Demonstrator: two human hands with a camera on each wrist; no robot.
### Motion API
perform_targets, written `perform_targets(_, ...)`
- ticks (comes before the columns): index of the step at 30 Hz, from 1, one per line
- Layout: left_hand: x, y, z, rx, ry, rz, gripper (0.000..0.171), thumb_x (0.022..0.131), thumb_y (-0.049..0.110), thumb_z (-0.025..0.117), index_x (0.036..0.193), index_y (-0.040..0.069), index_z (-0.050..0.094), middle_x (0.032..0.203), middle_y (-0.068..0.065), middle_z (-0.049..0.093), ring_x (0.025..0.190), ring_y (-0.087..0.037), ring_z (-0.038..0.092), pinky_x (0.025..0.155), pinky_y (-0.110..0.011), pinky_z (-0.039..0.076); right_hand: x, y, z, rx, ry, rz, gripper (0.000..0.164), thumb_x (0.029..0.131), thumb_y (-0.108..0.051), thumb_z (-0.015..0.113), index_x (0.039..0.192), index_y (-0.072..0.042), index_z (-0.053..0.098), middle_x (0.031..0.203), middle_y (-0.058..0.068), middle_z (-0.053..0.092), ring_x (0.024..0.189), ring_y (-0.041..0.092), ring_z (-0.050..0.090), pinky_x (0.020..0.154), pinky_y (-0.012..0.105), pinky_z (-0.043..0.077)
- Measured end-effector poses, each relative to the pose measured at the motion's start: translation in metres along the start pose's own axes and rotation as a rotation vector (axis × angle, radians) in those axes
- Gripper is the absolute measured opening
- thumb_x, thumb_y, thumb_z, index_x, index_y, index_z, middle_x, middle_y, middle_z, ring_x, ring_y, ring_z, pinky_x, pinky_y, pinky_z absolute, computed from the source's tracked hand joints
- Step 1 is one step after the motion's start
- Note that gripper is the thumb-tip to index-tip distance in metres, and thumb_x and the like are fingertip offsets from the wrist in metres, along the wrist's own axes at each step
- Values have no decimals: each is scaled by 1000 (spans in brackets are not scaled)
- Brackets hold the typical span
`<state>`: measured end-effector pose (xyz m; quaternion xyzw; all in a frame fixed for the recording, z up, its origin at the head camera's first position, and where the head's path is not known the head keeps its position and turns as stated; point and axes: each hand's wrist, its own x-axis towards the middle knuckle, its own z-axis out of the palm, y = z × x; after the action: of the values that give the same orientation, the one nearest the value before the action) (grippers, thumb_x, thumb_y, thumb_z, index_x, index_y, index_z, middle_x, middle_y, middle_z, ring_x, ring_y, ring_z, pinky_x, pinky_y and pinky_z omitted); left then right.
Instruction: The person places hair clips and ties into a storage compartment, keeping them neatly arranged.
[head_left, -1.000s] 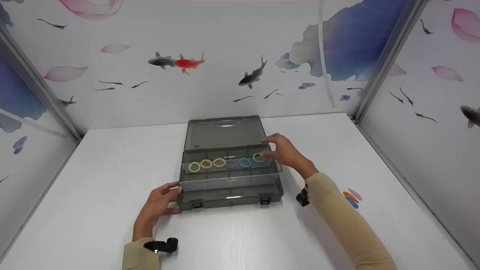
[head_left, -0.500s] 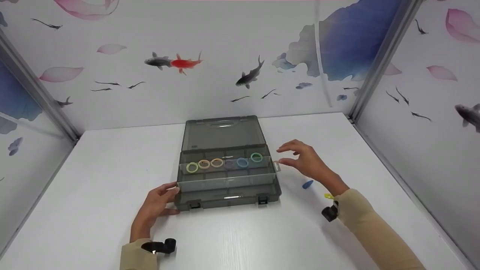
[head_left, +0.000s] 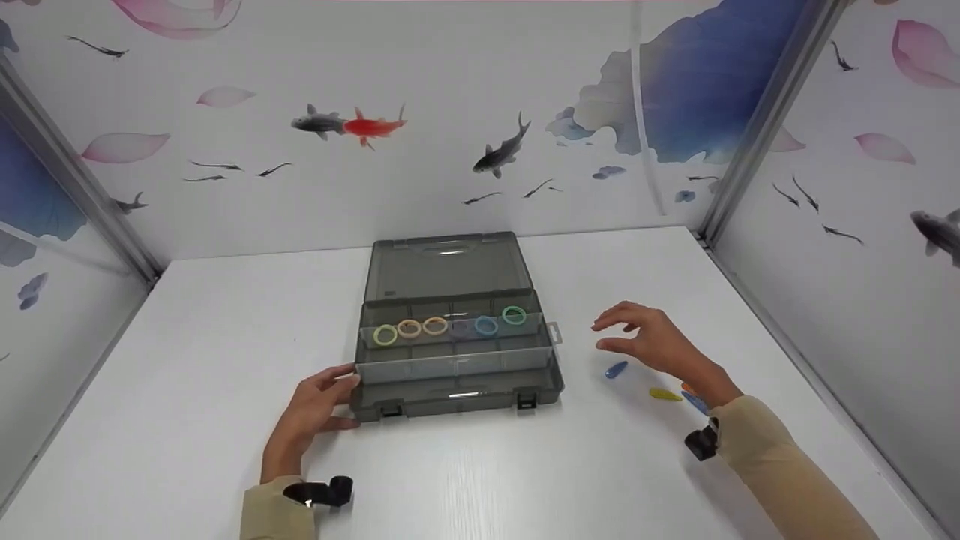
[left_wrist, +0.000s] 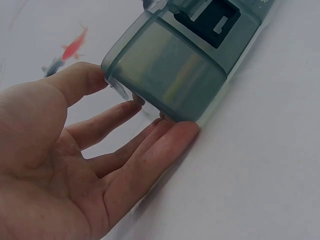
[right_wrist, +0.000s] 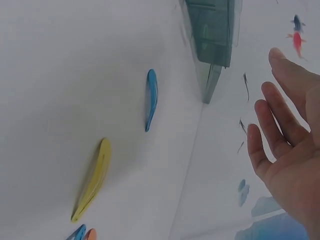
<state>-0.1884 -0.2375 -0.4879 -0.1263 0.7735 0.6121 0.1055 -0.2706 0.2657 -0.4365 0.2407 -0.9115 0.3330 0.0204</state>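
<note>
Left hand (head_left: 315, 401) is holding the grey box (head_left: 461, 407), which is extending rightward from its fingers, while right hand (head_left: 651, 341), thumb and fingers parted, is gripping nothing, blue clip (head_left: 616, 370) lying near its thumb, yellow clip (head_left: 665, 394) nearer its wrist.

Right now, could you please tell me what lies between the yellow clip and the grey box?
A blue clip lies between the yellow clip and grey box, in both head and right wrist views.
</note>
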Motion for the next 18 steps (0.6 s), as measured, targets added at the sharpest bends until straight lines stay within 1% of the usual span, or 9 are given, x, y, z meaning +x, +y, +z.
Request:
perform_targets(3,0,0,0,3,1,1,53,102,31,57,149,8,45,147,-23,49,127,-35,57,81,-37,64,-4,10,0,-7,-27,9,29,85,-24,79,113,-18,75,119,2,69,116,26,61,94,50,55)
perform_targets(5,0,0,0,1,3,2,53,102,30,57,149,8,46,147,-23,49,127,-36,57,80,-37,64,-6,16,0,-1,-51,14,31,85,-25,79,114,-15,75,120,5,68,117,29,61,94,53,55)
perform_targets(9,-1,0,0,-2,-1,5,53,102,31,57,149,8,46,147,-23,49,127,-36,57,81,-38,64,-11,29,0,2,-91,45,33,86,-24,79,116,-10,74,122,8,67,119,32,60,96,52,54)
perform_targets(15,-1,1,1,-2,0,13,53,102,31,57,149,8,45,148,-22,49,128,-35,57,81,-37,64,-15,38,1,41,-148,129,31,87,-23,78,116,-11,73,126,10,65,123,34,56,103,55,51)
perform_targets(18,-2,0,1,-12,0,15,54,102,30,58,149,8,45,147,-23,50,127,-35,57,81,-38,64,-16,41,3,71,-183,194,29,87,-21,79,114,-13,74,128,10,64,126,35,54,107,57,48)
